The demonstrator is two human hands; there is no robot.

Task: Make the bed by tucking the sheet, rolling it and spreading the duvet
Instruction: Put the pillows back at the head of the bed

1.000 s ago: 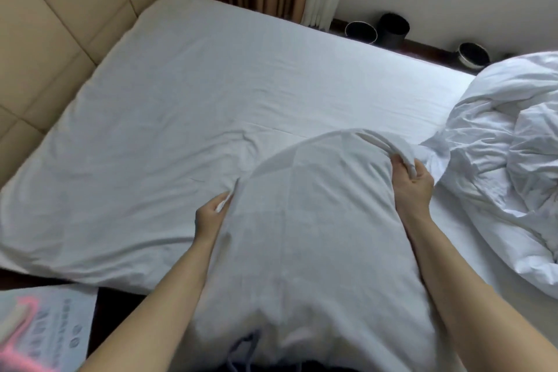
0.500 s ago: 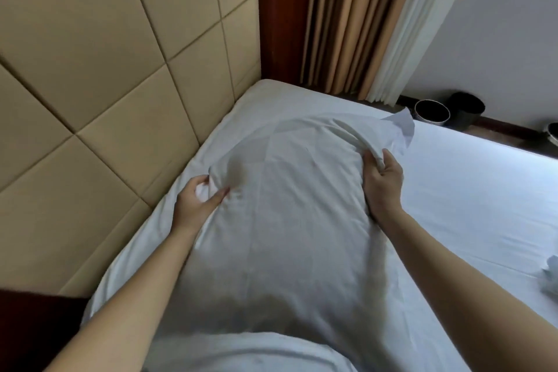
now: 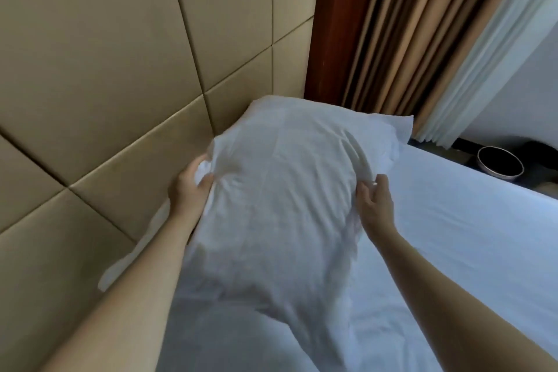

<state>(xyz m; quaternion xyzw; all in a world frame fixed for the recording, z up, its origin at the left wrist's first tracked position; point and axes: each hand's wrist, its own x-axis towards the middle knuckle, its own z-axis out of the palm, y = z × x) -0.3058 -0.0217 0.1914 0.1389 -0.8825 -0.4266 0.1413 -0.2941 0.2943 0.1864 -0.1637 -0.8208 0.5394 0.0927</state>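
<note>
We have the pillow [image 3: 283, 202] out in front of us, angled toward the head of the bed, its far end up against the padded headboard [image 3: 126, 75] near the corner by the curtains [image 3: 401, 27]. Below it lies the flat white sheet [image 3: 453, 238].

Handling, as we judge it: light, soft and compressible, with a loose cotton case that creases and slides over the filling. It sags wherever it is unsupported, so we would take it by both long sides near the far corners, bunching case and filling together, not the case alone.

Left hand [image 3: 188, 187]: grip closed on a gather of the case at the pillow's left edge. Right hand [image 3: 374, 205]: grip open, fingers spread, lying along the right edge, barely touching and not holding.

Against half a second ago: the right hand then clutched the right edge; now it has let go. The pillow has travelled further toward the headboard corner. One bin [image 3: 499, 163] shows beyond the bed on the far side.
</note>
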